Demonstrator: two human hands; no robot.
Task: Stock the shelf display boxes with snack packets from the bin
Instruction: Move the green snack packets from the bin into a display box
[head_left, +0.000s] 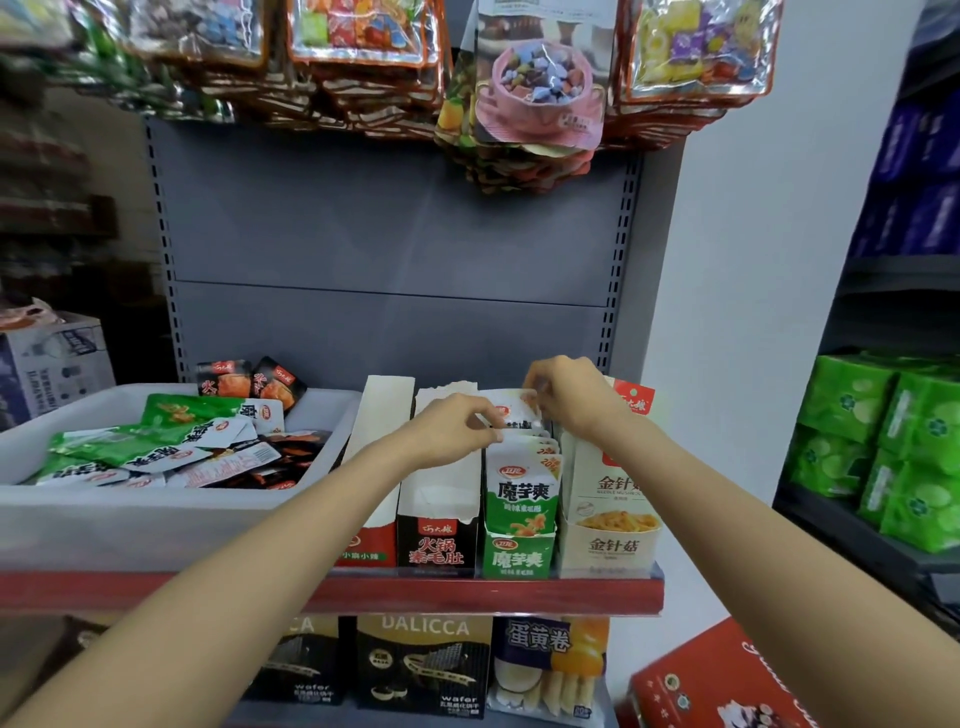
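Packets in green, white and black lie heaped in the white bin (171, 512) at the left end of the red-edged shelf (467, 592). Just right of the bin stand four open display boxes in a row: a red-fronted box (370, 543), a black box (437, 540), a green box (519, 556) and a beige box (608, 545). The left forearm rises from the lower left corner, crossing in front of the bin and the red-fronted box, and its left hand (449, 428) sits above the black box with the wrist slightly bent and the fingers curled, the thumb and forefinger pinching the left edge of a white snack packet (511, 410) held upright over the back of the green box. Below it, more green and white packets (522, 488) stand in a row inside that green box. The right forearm comes up from the lower right corner, passing in front of the beige box; the right hand (569, 397) is arched over the packet's top right corner, fingers bent down and gripping it. Both hands hold the same packet, one at each side. Further right, green packs (893, 447) are stacked on a dark neighbouring shelf.
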